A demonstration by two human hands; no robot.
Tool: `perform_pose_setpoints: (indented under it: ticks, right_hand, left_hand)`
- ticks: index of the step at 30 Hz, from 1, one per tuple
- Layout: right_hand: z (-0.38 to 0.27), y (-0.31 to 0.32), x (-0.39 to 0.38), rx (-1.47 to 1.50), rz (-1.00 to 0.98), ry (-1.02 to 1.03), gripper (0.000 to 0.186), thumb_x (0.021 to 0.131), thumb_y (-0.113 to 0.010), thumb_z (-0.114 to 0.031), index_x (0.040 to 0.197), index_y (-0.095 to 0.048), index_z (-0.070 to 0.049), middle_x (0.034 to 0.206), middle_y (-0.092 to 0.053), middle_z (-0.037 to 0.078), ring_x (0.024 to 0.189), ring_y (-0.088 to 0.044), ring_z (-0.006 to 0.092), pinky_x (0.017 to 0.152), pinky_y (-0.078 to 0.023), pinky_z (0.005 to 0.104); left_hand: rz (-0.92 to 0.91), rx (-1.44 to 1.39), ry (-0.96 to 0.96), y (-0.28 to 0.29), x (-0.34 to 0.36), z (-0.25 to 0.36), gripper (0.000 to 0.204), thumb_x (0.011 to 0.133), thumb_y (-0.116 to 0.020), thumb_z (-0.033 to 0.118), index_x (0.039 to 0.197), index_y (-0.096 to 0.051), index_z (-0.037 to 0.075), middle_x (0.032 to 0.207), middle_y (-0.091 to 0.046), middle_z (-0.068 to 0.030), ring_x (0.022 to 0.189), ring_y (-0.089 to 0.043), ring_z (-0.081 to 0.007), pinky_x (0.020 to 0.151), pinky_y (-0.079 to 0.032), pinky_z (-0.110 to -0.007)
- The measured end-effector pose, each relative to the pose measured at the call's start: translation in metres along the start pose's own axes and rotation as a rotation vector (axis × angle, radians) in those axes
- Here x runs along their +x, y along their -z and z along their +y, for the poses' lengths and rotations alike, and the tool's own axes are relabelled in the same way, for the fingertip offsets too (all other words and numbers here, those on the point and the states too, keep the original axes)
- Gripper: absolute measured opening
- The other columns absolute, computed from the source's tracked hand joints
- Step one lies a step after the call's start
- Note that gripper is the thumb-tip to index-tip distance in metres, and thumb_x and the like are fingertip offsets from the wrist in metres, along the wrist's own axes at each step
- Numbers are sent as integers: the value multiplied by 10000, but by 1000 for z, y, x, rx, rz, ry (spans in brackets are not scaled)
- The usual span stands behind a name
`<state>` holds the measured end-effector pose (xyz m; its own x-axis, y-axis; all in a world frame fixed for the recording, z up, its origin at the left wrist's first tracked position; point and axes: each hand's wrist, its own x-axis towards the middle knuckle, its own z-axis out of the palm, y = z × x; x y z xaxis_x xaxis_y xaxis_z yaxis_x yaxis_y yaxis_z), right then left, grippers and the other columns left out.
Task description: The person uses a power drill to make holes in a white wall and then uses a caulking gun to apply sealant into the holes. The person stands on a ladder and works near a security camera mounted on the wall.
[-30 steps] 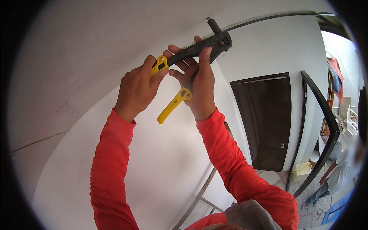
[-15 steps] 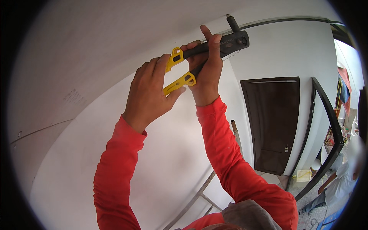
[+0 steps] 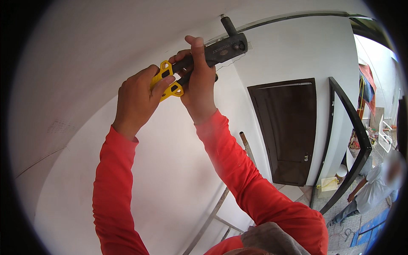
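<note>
Rivet tool (image 3: 212, 53), black with yellow handle tips, pressed nose-up against white ceiling (image 3: 106, 42). Left hand (image 3: 138, 100) and right hand (image 3: 197, 87) both clench its closed handles.

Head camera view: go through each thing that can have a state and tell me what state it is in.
Rivet tool: handles squeezed together, nose up against the ceiling.
Left hand: closed over the yellow handle ends.
Right hand: wrapped round the tool's dark handles.
Dark door: shut.
Person at lower right: bent forward.
</note>
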<state>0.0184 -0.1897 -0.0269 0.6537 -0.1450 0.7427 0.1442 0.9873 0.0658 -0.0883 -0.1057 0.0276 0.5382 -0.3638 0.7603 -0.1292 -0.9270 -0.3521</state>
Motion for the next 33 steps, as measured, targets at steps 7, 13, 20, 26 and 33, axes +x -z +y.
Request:
perform_pose_setpoints:
  ticks: [7, 13, 20, 26, 33]
  right_hand:
    - [-37, 68, -79, -320, -111, -203, 406, 1018, -619, -172, 1366, -519, 11, 920, -627, 53, 818, -607, 139, 699, -505, 311]
    - [-43, 92, -62, -176, -271, -186, 505, 1060, -523, -193, 1493, -406, 39, 1230, -599, 143, 1012, -606, 191, 720, -533, 337]
    - [4, 55, -9, 174, -504, -208, 859, 954, -517, -700, 1515, -406, -58, 1532, -463, 179, 1432, -444, 301, 1100, -453, 513]
    - [15, 62, 7, 187, -583, -128, 859, 871, -521, -811, 1318, -563, -79, 1480, -513, 195, 1400, -473, 377, 1100, -420, 553]
    - [26, 59, 14, 158, -558, -25, 722, 980, -427, -719, 1238, -593, -65, 1341, -603, 186, 1278, -571, 364, 1057, -434, 504]
  left_hand:
    - [14, 78, -50, -15, -5, -5, 334, 1026, -618, 307, 890, -514, 20, 656, -540, -131, 545, -508, -272, 551, -434, -379]
    - [32, 88, -43, -20, 0, -6, 354, 1033, -611, 375, 968, -511, 41, 675, -598, -111, 542, -575, -258, 538, -469, -353]
    - [61, -125, -63, -26, 1, -7, 339, 1037, -611, 352, 1009, -420, 74, 740, -598, -110, 584, -629, -269, 539, -481, -356]
    - [-63, 25, -15, -22, -15, -4, 691, 815, -854, 389, 1227, -436, 24, 1121, -586, -159, 1037, -613, -306, 844, -507, -428]
    - [40, 212, -40, -28, -45, 13, 1093, 673, -942, 266, 1502, -289, -19, 1406, -443, -240, 1275, -489, -412, 1064, -450, -499]
